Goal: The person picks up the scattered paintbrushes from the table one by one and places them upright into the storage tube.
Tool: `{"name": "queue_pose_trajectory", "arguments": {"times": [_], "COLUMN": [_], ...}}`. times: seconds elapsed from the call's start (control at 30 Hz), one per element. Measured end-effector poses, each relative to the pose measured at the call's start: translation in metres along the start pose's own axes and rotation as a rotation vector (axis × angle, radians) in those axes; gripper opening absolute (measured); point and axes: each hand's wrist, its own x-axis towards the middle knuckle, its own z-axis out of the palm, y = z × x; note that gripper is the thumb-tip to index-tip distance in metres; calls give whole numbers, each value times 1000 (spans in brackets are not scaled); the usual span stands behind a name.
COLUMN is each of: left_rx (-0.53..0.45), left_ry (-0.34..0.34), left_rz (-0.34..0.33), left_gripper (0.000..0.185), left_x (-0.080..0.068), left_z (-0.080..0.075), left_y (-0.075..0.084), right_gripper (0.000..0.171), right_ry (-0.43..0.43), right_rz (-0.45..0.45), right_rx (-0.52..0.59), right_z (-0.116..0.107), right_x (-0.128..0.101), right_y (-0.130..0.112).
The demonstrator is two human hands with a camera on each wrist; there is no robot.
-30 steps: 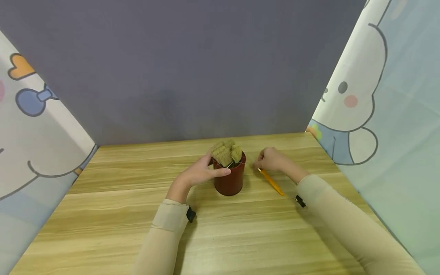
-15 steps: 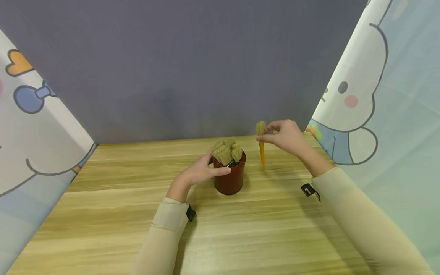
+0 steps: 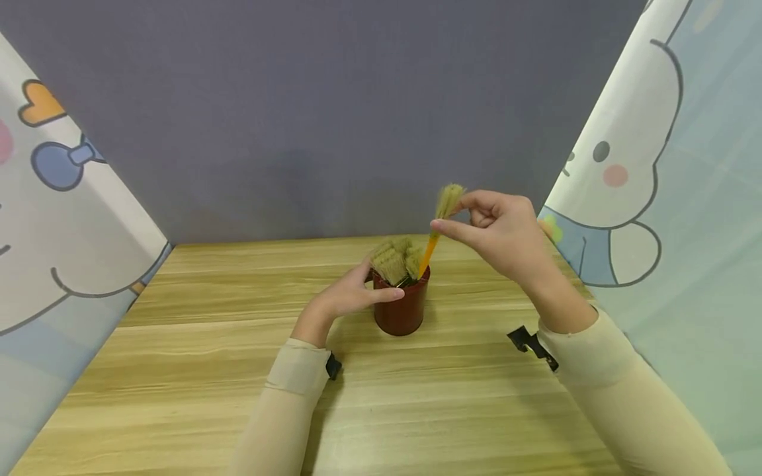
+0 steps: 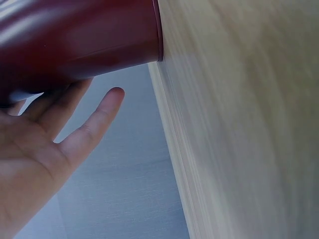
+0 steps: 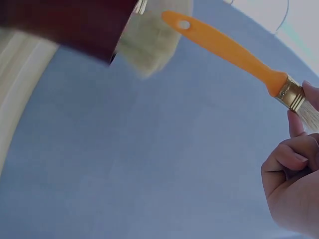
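A dark red cylindrical cup (image 3: 400, 316) stands upright on the table, with several brush heads (image 3: 389, 264) sticking up out of it, bristles upward. My left hand (image 3: 345, 294) holds the cup near its rim, thumb across the front and fingers round the far side. Between thumb and fingers, my right hand (image 3: 506, 231) pinches a paintbrush (image 5: 224, 52) with an orange handle and metal ferrule. That brush tilts, bristles up, its handle end at the cup's right rim in the head view; the right wrist view shows the handle end apart from the cup wall.
The wood-grain table (image 3: 178, 370) ends at a dark grey panel (image 3: 333, 119) at the back. Cartoon-printed sheets hang at the left and right sides. Black wrist mounts (image 3: 532, 347) hang below the sleeves.
My right hand has picked the orange paintbrush up from the table, turned it bristles up, and carried it left to the cup. The left hand stays at the cup.
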Motion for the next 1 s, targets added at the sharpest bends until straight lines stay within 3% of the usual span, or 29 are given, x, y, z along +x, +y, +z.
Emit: {"name": "queue_pose_trajectory", "arguments": {"times": [0.17, 0.3, 0.8, 0.9, 1.0], "left_rx": [-10, -14, -16, -15, -25], "left_ry": [-18, -23, -63, -63, -67], "left_rz": [26, 54, 76, 75, 80], "left_gripper": [98, 94, 94, 92, 88], "left_x": [1, 1, 1, 1, 1], "left_z": [1, 1, -2, -2, -2], "left_y": [-1, -1, 4, 2, 0], "right_gripper": [16, 19, 24, 25, 29], "right_ry": [6, 3, 120, 68, -45], "right_rz": [-201, -281, -378, -362, -289], "right_rx": [24, -17, -127, -169, -256], "right_z": [18, 31, 38, 44, 50], "right_x": [-7, -5, 5, 3, 0], "right_y": [-5, -3, 10, 14, 17]}}
